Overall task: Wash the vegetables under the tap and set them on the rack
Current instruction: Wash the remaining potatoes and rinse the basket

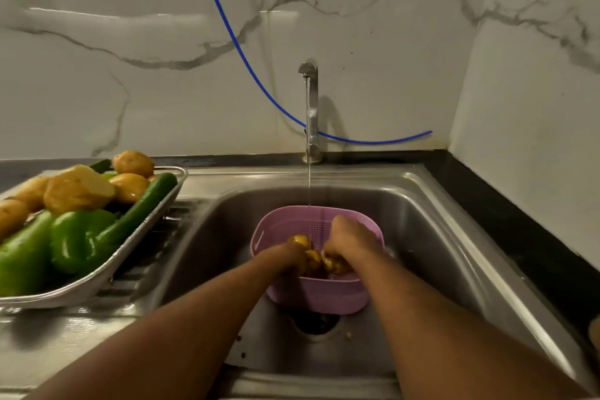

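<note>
Below, a pink colander point(319, 294) is seen in the middle of the steel sink point(431, 237), with bare basin left on every side and the drain point(314, 323) just in front of it. Both hands are lowered into the colander: the left hand point(293, 255) and the right hand point(349, 239) are each closed around wet yellow potatoes point(313, 258), which are pressed together between them. Water is run from the tap point(311, 107) in a thin stream onto the colander's far side. To the left, the rack point(97, 276) is set on the drainboard, its near corner close to the sink's edge, and is crowded with potatoes point(78, 188), peppers point(78, 240) and a cucumber point(143, 204). No writing can be read.
</note>
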